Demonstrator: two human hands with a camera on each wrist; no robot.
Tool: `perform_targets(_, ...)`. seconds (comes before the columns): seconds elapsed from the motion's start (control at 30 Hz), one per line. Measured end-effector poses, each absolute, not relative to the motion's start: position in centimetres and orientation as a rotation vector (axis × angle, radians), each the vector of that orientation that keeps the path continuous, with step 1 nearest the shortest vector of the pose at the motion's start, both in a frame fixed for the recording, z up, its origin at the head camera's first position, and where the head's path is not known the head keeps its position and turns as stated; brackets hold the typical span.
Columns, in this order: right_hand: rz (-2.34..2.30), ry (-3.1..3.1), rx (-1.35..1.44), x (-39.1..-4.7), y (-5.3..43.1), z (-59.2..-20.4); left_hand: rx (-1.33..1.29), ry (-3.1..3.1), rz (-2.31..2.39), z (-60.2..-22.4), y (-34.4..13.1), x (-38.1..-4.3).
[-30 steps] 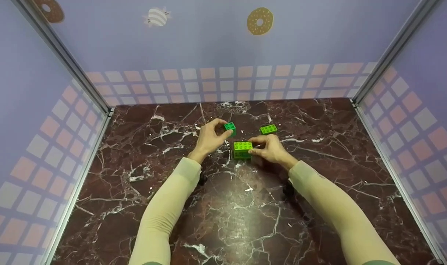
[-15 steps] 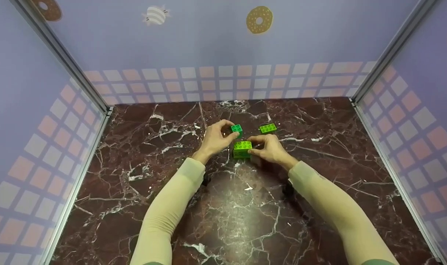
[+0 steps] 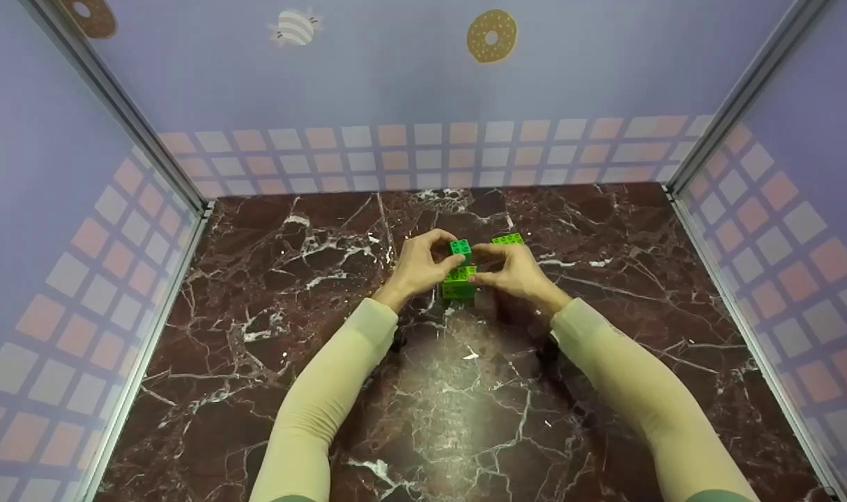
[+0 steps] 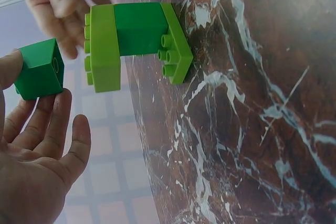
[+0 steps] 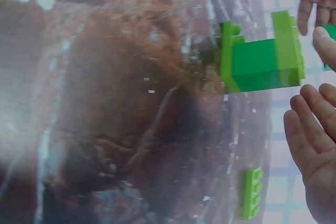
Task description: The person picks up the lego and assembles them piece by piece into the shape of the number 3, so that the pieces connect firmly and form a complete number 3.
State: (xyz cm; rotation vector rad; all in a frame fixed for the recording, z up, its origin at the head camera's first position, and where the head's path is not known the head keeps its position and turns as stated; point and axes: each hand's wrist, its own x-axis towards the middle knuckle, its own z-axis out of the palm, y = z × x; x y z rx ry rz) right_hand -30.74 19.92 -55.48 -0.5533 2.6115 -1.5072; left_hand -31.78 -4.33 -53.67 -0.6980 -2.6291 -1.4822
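My left hand [image 3: 420, 265] pinches a small green toy brick [image 4: 39, 72] between thumb and fingers, held above a stack and apart from it. From the left wrist view, the stack has a lime plate [image 4: 181, 51] at its base, a green brick [image 4: 140, 29] in the middle and a lime brick [image 4: 105, 48] on top, studs up. My right hand [image 3: 521, 275] hovers at the stack's right side. Its fingers [image 5: 310, 124] are extended and its thumb is raised near the green brick; no grip on anything shows.
Behind my right hand, partly hidden by it, lies a second lime plate [image 3: 508, 239] with studs up. The dark red marbled tabletop [image 3: 451, 418] is bounded by a patterned back wall [image 3: 395, 84] and side walls.
My left hand has carried the green brick rightward to above the stack. My right hand has let go of the lime brick and lifted slightly.
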Motion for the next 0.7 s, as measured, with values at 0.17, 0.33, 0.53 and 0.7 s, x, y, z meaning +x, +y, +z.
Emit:
perform_targets(0.17,-1.580,2.580,-0.533,-30.8,19.9,-54.6,-0.726,-2.642,-1.429,-53.8,-3.7,-31.8)
perform_targets(0.33,-1.668,2.517,-0.530,-30.9,19.8,-54.5,-0.731,-2.645,-1.434,-53.9,-3.2,-31.8)
perform_targets(0.53,-1.647,2.551,-0.530,-30.8,19.8,-54.7,-0.733,-2.653,-1.511,-54.3,-3.0,-31.6)
perform_targets(0.7,-1.628,2.569,-0.535,-30.8,19.8,-55.0,-0.734,-2.660,-1.518,-54.5,-3.1,-31.5)
